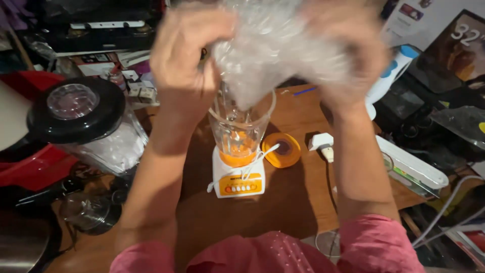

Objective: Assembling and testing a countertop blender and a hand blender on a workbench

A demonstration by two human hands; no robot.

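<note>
overhead, left hand and right hand grip bubble wrap – blender on cluttered wooden table.

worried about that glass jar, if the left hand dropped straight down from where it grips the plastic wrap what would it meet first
Probably the open rim of the clear blender jar, which sits just below the left hand and the crumpled plastic wrap it grips. Depth is unclear from this overhead view, so it might pass just beside the rim.

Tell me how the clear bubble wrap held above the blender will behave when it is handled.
The bubble wrap is crumpled between the left hand and right hand, so it is probably floppy. It looks thin and air-filled, so likely very light. It probably would not break, though its bubbles may pop.
</note>
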